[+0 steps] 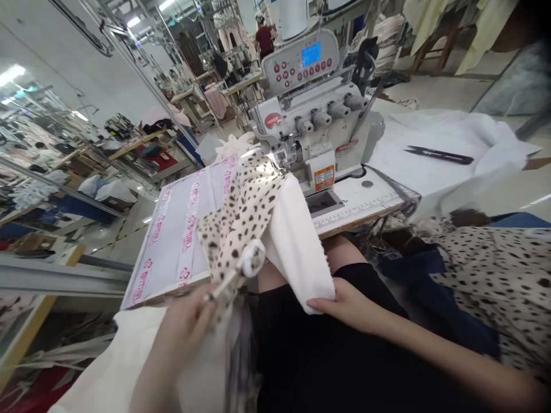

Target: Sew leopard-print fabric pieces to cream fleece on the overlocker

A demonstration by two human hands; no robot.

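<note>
A cream fabric piece with dark spots (249, 201) runs from under the needle area of the overlock sewing machine (316, 126) down toward my lap. Its white fleecy side (295, 241) is turned up along the right. My right hand (340, 304) pinches the lower corner of this white part, thumb on top. At the lower left, my left hand (189, 315) is blurred by motion, its fingers closed on a narrow spotted edge of the fabric. A rolled white end (253, 258) of cloth stands out just above that hand.
Thread snips (439, 155) lie on white sheeting (451, 132) right of the machine. Pink-printed covering (172, 229) lies over the table on the left. More spotted fabric (503, 281) is heaped at the right. White cloth (116, 355) hangs at lower left. A person (264, 37) stands far behind.
</note>
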